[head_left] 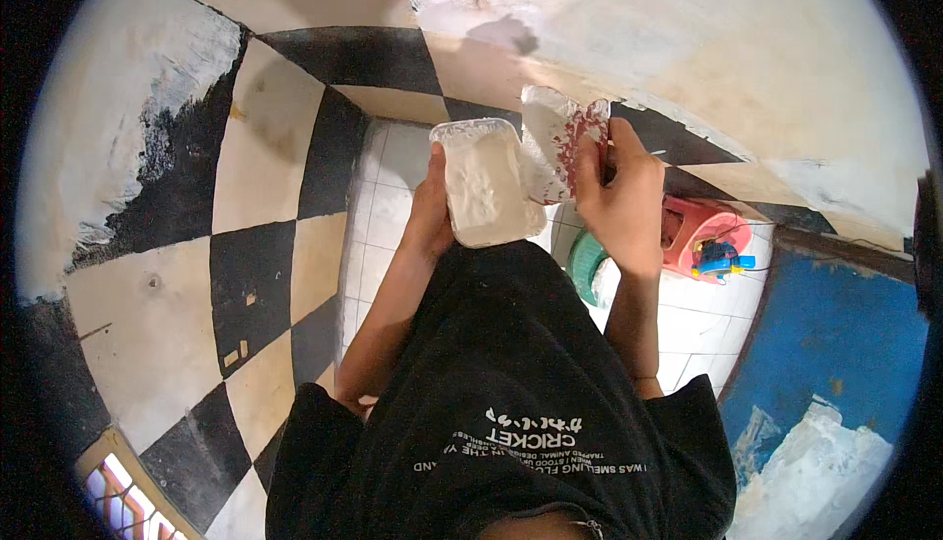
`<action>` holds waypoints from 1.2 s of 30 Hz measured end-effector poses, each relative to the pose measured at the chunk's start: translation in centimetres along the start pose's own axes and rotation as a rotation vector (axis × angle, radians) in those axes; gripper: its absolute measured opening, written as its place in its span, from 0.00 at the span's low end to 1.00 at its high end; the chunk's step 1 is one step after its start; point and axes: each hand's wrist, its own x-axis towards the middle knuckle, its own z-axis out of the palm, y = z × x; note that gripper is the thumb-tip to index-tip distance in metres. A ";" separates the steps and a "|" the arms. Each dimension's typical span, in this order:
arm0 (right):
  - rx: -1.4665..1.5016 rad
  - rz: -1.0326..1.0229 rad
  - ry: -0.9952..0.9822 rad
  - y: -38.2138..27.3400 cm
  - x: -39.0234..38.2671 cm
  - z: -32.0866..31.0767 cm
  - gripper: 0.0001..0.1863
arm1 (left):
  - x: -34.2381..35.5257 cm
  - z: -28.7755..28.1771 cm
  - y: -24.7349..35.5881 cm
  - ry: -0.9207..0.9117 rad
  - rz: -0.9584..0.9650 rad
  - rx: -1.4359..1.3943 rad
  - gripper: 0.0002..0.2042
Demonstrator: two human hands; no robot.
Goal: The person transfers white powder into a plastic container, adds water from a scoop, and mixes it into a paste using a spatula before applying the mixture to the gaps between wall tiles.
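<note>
The left hand [430, 208] clamps the tub [479, 125] of pale paste [486, 184] just beside the coated scraper [560, 145] gripped by the right hand [627, 189]; loading appears in hand, the next move calling for steady wrists.

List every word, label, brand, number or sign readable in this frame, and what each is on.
Black T-shirt: white printing on the chest, upside down in view: Japanese-style script, larger Latin capitals, then smaller capitals, some lost in folds; wording withheld.
Plastic tub: no lettering visible.
Smeared scraper: none visible.
Bright patterned panel, lower left: too blurred to tell whether its marks are lettering.
</note>
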 end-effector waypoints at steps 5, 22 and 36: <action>0.040 0.001 0.033 0.4 -0.1 0.1 0.08 | -0.7 0.5 0.2 0.092 -0.006 0.027 0.35; 0.016 -0.125 -0.179 0.2 -1.1 1.9 0.07 | -1.2 3.6 0.3 -0.028 0.246 0.121 0.39; 0.118 -0.122 -0.166 1.1 -0.8 2.5 0.07 | -0.6 4.7 -0.8 -0.129 0.126 0.086 0.39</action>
